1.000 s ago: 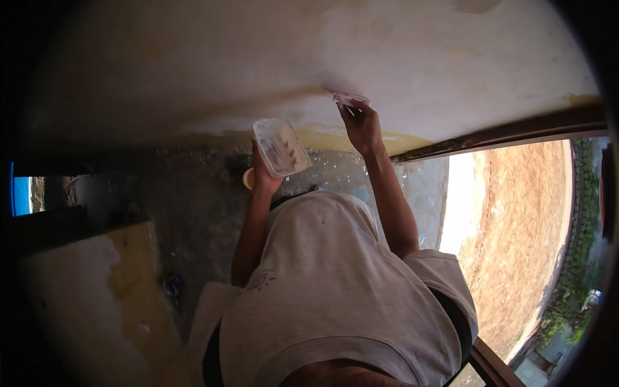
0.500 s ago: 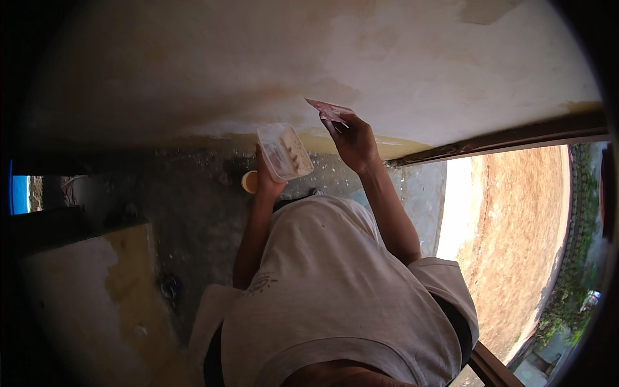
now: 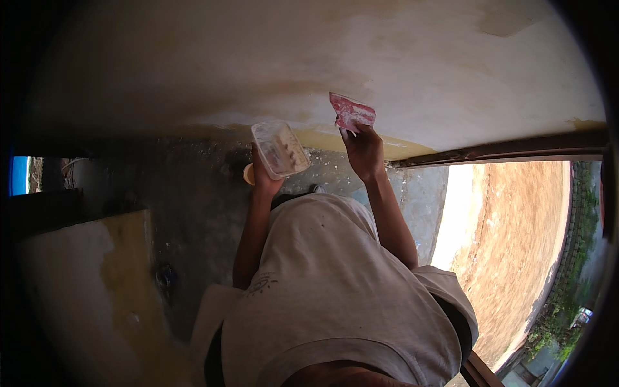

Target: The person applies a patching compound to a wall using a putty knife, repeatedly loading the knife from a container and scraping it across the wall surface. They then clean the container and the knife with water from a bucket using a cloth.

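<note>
My left hand (image 3: pixel 265 173) grips a clear plastic tub (image 3: pixel 278 149) by its side and underneath, the tub tilted with its inside facing me. Pale paste clings to the tub's inner wall, with finger-like ridges along it. In my right hand (image 3: pixel 365 151) is a flat red putty scraper (image 3: pixel 352 112), smeared with white, pinched at its lower edge. The scraper stands close to the patchy cream wall (image 3: pixel 412 71); whether it touches cannot be told. Some fingers of both hands are hidden behind what they hold.
A round yellowish container (image 3: pixel 248 174) sits on the grey, white-spattered floor (image 3: pixel 200 219), partly behind my left hand. To the right, a dark frame edge (image 3: pixel 503 150) borders a bright opening onto brown ground (image 3: pixel 509 238). A low, two-toned wall (image 3: pixel 84 277) stands at the lower left.
My right hand has shifted slightly right and turned the scraper so its broad red face shows. The tub has moved slightly left and tilted a little more.
</note>
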The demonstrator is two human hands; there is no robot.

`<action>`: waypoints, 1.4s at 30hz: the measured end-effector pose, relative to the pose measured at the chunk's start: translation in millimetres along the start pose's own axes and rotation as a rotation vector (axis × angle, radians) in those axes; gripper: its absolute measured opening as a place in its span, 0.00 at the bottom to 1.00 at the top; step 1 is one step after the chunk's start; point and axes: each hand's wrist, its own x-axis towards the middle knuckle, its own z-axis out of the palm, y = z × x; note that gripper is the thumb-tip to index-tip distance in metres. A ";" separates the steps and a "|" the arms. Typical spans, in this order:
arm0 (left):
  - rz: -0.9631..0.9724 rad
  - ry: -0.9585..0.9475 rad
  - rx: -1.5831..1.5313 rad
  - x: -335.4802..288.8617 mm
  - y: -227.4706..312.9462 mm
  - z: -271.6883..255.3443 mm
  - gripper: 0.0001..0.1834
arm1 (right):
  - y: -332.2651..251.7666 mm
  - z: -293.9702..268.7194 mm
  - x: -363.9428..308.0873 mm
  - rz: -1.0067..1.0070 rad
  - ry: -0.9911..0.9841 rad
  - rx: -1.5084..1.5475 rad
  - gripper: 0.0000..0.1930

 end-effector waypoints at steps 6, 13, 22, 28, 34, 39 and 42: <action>0.002 -0.027 -0.017 1.5 4.7 -1.9 0.33 | 55.2 -63.6 78.5 0.119 -0.057 -0.310 0.14; 0.053 0.056 0.087 0.6 5.3 -2.7 0.40 | -25.1 30.6 75.7 0.158 -0.106 0.409 0.16; -0.031 0.033 0.032 -4.1 8.8 7.1 0.33 | -50.0 57.7 -25.5 -0.124 -0.140 -0.015 0.14; 0.008 0.089 0.318 -22.0 11.8 43.0 0.42 | 10.9 42.5 -58.5 -0.053 -0.245 -1.160 0.04; 0.044 -0.038 0.356 -25.9 4.1 45.7 0.42 | 37.7 33.7 -46.0 -0.474 -0.208 -1.669 0.05; 0.032 -0.019 0.465 -23.0 -8.8 44.6 0.41 | 54.1 6.5 -40.3 -0.579 -0.155 -1.620 0.07; 0.022 -0.008 0.492 -26.7 -9.6 53.1 0.42 | 48.7 -3.7 -42.0 -0.506 -0.121 -1.626 0.09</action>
